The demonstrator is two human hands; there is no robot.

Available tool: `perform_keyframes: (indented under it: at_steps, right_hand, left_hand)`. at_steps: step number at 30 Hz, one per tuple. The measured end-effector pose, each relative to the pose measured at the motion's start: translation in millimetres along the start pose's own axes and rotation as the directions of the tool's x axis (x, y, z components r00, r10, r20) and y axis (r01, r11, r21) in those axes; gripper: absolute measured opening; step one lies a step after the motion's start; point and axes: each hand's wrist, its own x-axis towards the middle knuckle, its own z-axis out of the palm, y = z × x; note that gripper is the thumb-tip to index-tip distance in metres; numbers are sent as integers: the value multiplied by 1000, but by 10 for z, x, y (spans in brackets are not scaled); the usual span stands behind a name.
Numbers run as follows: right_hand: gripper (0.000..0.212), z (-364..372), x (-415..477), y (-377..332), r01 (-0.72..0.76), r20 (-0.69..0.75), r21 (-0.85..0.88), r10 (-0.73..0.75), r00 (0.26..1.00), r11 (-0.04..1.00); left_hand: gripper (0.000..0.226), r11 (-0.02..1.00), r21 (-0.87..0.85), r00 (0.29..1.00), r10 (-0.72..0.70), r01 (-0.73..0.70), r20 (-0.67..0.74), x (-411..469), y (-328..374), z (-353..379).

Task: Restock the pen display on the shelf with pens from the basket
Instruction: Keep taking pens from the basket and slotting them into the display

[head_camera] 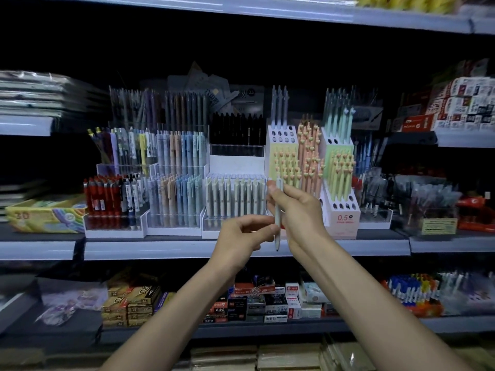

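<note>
Right hand (pixel 297 210) holds a pale grey-green pen (pixel 278 210) upright, tip down

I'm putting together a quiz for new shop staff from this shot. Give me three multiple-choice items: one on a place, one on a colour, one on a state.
1. The held pen is: A at the bottom shelf; B before the middle shelf; C above the top shelf.
2. The leftmost front-row pens are: A green; B yellow; C red.
3. The held pen is: A upright, tip down; B lying flat; C slotted in a display.
Answers: 1 B, the right hand holds it before that shelf's pale pen tray; 2 C, their barrels are red; 3 A, its dark tip points down below the hand.
</note>
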Motion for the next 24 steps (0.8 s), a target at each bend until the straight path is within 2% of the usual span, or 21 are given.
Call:
perform_keyframes:
  at_steps: [3,6,11,15,19,24]
  right_hand:
    - [27,-11,16,34,-58,-14,65,59,998,996]
    - [40,-33,36,71,-66,-31,53,68,997,996]
    - [42,-92,35,77,24,-19,-140,-27,999,990]
    - [35,-135,61,34,135,-11,-262,-142,990,956]
    - [24,-167,141,-1,195,28,-353,-198,980,915]
    - [14,-118,400,40,282,7,-454,-313,950,845]
  left_hand:
    - [17,999,-32,999,-18,17,-27,-14,-14,70]
    - [10,999,-28,998,13,-14,-57,3,-51,96]
    - [5,998,4,996,60,-60,-62,81,-147,86]
    - [5,996,44,992,87,-83,-93,219,-221,55]
    - [11,994,77,985,91,-81,-147,423,-295,31]
    - [9,981,174,974,122,-89,-191,740,-324,23]
